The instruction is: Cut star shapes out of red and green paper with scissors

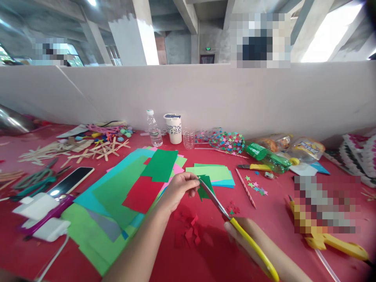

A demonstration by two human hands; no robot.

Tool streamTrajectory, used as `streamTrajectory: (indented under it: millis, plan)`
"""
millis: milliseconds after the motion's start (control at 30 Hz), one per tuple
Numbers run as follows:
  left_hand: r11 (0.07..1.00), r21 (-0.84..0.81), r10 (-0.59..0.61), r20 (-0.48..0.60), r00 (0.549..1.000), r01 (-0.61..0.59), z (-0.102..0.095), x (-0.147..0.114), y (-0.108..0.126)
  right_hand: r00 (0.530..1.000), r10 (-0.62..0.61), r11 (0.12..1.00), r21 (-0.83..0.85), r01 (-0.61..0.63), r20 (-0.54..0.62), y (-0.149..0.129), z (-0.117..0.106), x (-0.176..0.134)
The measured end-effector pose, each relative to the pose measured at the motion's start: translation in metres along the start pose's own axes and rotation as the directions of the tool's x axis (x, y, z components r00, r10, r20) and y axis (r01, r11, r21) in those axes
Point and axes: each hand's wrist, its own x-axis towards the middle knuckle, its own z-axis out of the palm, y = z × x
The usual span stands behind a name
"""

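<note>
My left hand (183,188) pinches a small dark green piece of paper (206,188) between thumb and fingers. From the right, my right hand (239,231) grips a pair of scissors with long yellow handles (249,244). Their metal blades (214,200) point up and left, with the tips at the green paper near my left fingertips. Red paper scraps (192,231) lie on the red table below my hands. A small heap of red and green bits (233,208) lies beside the blades.
Stacked coloured paper (117,188) spreads to the left, with a phone (73,182) beyond it. A clear bottle (154,129) and a white cup (174,129) stand by the wall. A yellow glue gun (323,239), a pencil (246,188) and a green bottle (267,156) are on the right.
</note>
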Motion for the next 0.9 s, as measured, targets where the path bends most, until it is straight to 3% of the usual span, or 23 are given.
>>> streamTrajectory:
  millis: [367, 500, 667, 900]
  plan:
    - [0.990, -0.140, 0.016, 0.037, 0.999, -0.010, 0.008, -0.001, -0.005, 0.999, -0.037, 0.998, 0.056, 0.039, -0.038, 0.005, 0.005, 0.005]
    - [0.982, -0.185, 0.042, -0.032, 0.999, -0.047, 0.014, -0.001, -0.007, 0.998, -0.026, 0.998, 0.054, 0.029, -0.062, 0.006, 0.008, 0.006]
    - [0.982, -0.143, 0.106, -0.118, 0.987, -0.123, 0.018, -0.003, -0.008, 0.998, -0.020, 0.999, 0.035, 0.023, -0.062, 0.002, 0.007, 0.004]
    - [0.988, -0.063, 0.134, -0.126, 0.983, -0.142, 0.018, -0.004, -0.008, 0.999, -0.015, 1.000, 0.024, 0.017, -0.052, 0.002, 0.006, 0.002]
